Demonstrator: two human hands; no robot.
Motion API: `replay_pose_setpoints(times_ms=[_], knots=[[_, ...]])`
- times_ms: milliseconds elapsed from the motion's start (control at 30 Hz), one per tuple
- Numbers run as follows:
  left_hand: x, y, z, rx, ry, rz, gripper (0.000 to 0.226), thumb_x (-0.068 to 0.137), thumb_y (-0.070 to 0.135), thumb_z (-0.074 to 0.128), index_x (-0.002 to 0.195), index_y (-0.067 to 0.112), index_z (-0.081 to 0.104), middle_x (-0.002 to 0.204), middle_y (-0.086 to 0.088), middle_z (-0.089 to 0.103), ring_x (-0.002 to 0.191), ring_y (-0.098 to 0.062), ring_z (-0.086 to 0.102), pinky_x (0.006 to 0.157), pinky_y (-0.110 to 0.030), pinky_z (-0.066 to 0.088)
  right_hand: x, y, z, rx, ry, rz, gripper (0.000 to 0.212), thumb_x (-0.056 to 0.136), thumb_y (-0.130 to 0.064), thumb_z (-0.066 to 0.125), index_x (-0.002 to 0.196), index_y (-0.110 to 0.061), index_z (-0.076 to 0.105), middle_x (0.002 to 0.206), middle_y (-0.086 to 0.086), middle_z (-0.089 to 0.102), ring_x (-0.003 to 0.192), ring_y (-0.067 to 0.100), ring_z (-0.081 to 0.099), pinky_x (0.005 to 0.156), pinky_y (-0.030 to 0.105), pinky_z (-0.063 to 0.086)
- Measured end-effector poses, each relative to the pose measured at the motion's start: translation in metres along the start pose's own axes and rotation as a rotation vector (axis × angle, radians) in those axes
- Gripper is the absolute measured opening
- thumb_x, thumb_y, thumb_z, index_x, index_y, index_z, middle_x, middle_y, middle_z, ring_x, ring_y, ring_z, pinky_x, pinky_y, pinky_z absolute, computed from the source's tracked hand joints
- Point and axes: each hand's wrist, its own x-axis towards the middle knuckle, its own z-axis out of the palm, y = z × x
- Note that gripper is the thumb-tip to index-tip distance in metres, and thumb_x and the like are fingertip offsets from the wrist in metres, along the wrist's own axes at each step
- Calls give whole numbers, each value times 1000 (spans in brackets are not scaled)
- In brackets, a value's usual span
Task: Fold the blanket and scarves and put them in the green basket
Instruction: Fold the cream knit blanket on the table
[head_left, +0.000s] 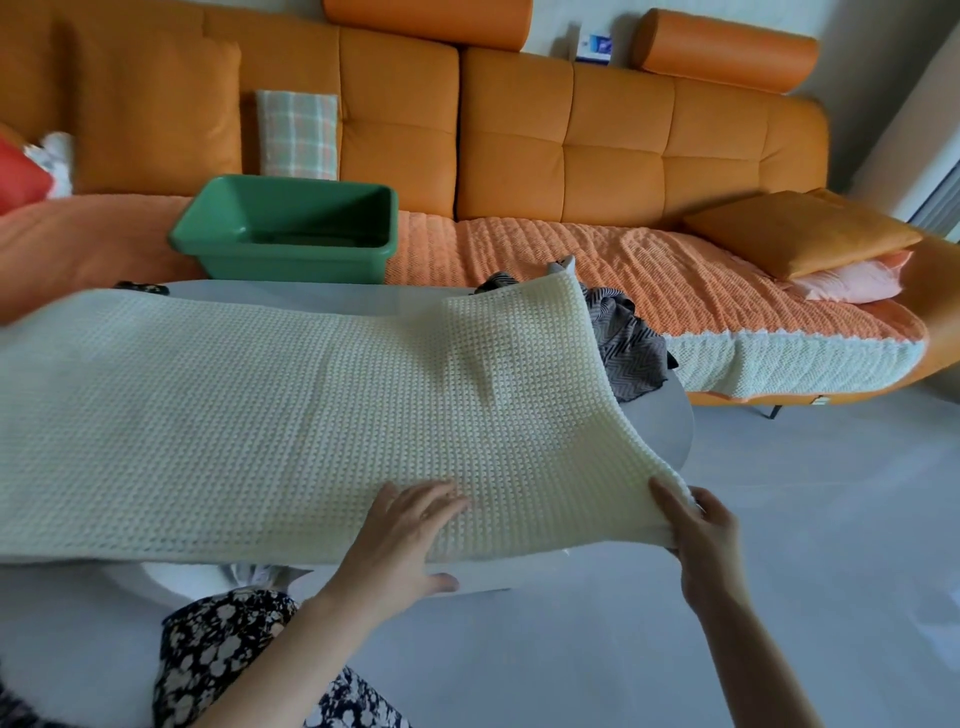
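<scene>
Cream knit blanket spread flat over grey oval desk, covers most of it. Left hand lies palm down on the blanket's near edge, fingers straight and spread on top, thumb out past the edge toward the person; can't tell if the thumb is tucked under. Right hand grips the blanket's near right corner, thumb on top, fingers curled underneath, corner lifted a little off the desk. The two hands are near each other, with blanket between them. Grey zigzag scarf bunched on the desk well beyond the right hand, partly under the blanket's far right corner. Dark patterned scarf peeks out at the desk's far edge, well beyond and left of the left hand, mostly hidden. Green basket sits on the orange sofa straight beyond the left hand, past the desk; inside looks bare from this angle. Plaid cloth leans against the sofa back behind the basket. Orange cushion stacked on a pink one far beyond the right hand.
</scene>
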Motion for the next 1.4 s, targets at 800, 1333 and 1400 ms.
replay_pose_setpoints(times_ms=[800, 1333, 1400], knots=[[25, -21, -47, -436, -2, -161, 24, 79, 32, 69, 102, 33, 63, 101, 16, 66, 88, 0, 63, 74, -13, 49, -54, 4, 83, -721, -353, -734, 29, 84, -52, 50, 96, -31, 66, 84, -11, 71, 75, 13, 65, 67, 26, 46], [36, -30, -59, -488, 218, -132, 12, 81, 24, 68, 86, 29, 58, 88, 19, 64, 78, 3, 64, 70, -13, 52, -104, 34, 125, -834, -520, -1290, 30, 83, -24, 66, 112, -18, 60, 115, -2, 62, 105, 14, 53, 92, 26, 42], [38, -31, -61, -500, 227, -127, 12, 81, 24, 68, 87, 27, 59, 88, 18, 65, 79, 2, 64, 71, -16, 53, -106, 42, 138, -878, -509, -1260, 40, 79, -25, 71, 116, -19, 57, 112, -4, 62, 102, 15, 54, 90, 27, 45]])
